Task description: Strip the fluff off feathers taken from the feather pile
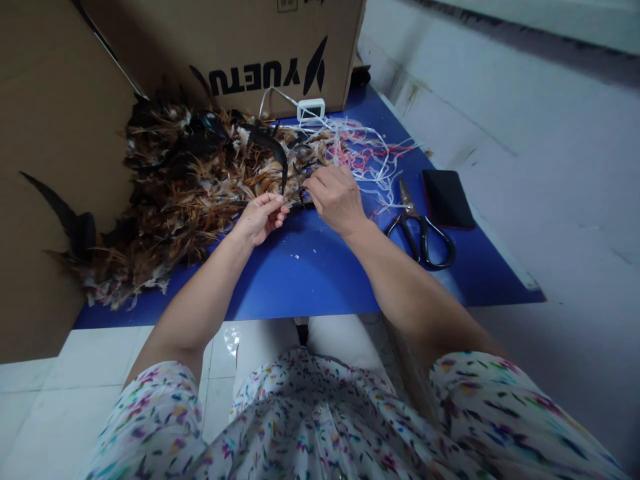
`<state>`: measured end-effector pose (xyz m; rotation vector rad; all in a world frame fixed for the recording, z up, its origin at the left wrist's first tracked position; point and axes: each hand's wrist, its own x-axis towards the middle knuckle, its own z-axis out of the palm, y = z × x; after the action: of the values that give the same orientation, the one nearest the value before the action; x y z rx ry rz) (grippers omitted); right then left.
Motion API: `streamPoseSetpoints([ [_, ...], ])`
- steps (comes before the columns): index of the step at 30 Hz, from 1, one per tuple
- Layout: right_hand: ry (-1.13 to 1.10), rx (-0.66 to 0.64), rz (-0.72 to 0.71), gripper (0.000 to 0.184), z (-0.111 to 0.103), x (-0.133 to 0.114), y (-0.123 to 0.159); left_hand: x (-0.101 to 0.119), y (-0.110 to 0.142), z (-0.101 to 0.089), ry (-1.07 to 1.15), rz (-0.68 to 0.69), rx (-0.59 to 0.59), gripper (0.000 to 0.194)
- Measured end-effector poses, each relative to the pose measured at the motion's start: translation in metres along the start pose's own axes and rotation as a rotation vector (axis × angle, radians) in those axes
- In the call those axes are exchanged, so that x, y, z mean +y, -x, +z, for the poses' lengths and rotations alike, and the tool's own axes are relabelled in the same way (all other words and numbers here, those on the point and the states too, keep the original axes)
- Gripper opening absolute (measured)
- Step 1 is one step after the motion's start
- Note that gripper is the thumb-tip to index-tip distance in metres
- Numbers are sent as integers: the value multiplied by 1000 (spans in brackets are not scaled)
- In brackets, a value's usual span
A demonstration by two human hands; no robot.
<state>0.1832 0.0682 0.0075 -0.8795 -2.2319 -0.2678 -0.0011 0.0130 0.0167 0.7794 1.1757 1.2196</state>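
A broad pile of brown and black feathers (200,180) spreads over the left and middle of the blue table. At its front edge, my left hand (264,217) is closed in a pinch at the lower end of a long, curved black feather (274,148). Just to the right, my right hand (337,197) has its fingers curled together against the feathers. Its fingertips are close to those of the left hand, and what they grip is too small to make out. White and pink strings (363,153) lie tangled behind the right hand.
Black-handled scissors (423,233) lie right of my right forearm, beside a dark phone-like slab (447,198). A small white device (311,109) stands at the back. Cardboard boxes (165,40) border the blue table (310,280) at the back and left; a wall (550,167) runs along the right.
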Motion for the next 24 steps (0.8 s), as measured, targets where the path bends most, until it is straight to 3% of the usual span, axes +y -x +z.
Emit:
streamPoseSetpoints([
  [24,4,61,-61,36,8,1,0,2,4,4,32,-5,45,19],
])
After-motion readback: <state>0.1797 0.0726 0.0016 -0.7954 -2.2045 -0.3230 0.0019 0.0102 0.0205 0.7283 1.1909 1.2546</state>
